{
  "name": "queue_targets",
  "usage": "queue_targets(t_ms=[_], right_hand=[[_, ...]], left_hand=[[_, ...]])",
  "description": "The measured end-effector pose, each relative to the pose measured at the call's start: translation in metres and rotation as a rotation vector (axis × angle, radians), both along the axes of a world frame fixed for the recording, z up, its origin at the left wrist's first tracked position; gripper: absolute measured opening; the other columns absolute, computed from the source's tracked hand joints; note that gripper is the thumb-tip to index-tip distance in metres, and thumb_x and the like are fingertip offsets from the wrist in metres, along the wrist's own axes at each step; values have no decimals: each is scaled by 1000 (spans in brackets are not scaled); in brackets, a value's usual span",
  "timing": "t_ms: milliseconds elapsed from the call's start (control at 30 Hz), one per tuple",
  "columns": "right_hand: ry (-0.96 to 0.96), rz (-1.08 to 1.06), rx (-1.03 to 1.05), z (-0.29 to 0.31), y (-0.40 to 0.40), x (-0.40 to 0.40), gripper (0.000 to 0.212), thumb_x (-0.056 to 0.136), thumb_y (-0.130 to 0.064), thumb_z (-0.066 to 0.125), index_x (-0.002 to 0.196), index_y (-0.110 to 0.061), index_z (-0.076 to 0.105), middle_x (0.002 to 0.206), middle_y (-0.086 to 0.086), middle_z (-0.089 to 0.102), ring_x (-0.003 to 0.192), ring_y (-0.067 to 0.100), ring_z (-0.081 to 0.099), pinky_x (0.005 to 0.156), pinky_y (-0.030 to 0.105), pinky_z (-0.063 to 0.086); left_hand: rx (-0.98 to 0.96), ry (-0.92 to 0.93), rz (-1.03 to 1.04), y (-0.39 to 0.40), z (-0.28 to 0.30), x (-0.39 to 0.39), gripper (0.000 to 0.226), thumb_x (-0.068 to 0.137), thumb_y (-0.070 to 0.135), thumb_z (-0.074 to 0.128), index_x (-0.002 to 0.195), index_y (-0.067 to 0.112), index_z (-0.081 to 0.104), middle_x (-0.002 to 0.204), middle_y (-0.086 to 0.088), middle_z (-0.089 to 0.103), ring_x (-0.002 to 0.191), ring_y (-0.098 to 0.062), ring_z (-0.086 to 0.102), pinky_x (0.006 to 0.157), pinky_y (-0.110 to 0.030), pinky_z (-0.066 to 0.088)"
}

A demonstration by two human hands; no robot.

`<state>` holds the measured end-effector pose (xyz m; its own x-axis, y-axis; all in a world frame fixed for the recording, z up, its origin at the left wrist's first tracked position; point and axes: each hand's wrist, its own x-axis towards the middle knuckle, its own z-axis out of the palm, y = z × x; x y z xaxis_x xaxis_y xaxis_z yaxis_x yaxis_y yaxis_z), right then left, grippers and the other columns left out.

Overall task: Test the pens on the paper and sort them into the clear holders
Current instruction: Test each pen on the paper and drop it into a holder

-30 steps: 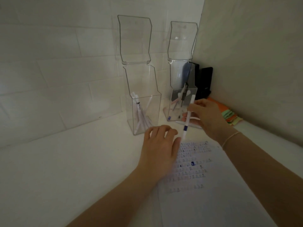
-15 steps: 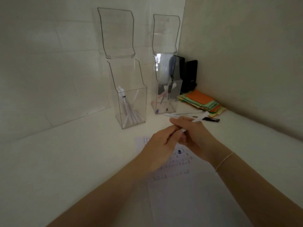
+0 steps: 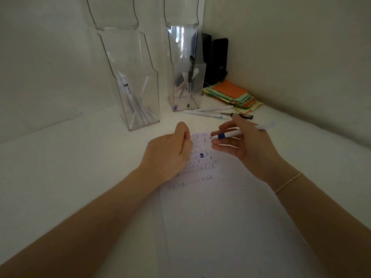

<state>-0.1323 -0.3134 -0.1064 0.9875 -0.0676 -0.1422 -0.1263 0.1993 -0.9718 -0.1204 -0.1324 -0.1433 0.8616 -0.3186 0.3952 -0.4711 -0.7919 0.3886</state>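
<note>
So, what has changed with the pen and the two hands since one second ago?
The right hand turned the pen from upright in front of the holders to nearly level, tip just above the paper. It still pinches it. The left hand lay flat with straight fingers; now they are curled, and whether it holds a cap is hidden. Both clear holders and the loose pens stayed put.

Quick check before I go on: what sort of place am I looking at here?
Probably a desk or office workstation tucked into a wall corner: a white table holding two clear holders with pens, a stack of coloured sticky notes, and a test paper.
</note>
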Motion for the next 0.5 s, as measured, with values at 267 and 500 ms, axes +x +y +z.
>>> queue_targets(t_ms=[267, 500], right_hand=[[-156, -88, -475, -34, 4, -13, 29, 85, -5, 63, 60, 4, 50, 54, 16, 62, 34, 13, 51, 38, 22, 46], [-231, -121, -655, -43, 6, -13, 29, 78, -3, 64, 60, 16, 51, 49, 17, 59, 33, 9, 45, 37, 22, 40]], left_hand=[[-14, 98, -181, -2, -13, 3, 12, 94, 14, 35, 93, 13, 47, 63, 10, 45, 56, -5, 42, 53, -24, 31], [43, 55, -169, -3, -16, 4, 21, 92, 22, 28, 91, 15, 48, 61, 9, 46, 53, -8, 44, 52, -25, 35]])
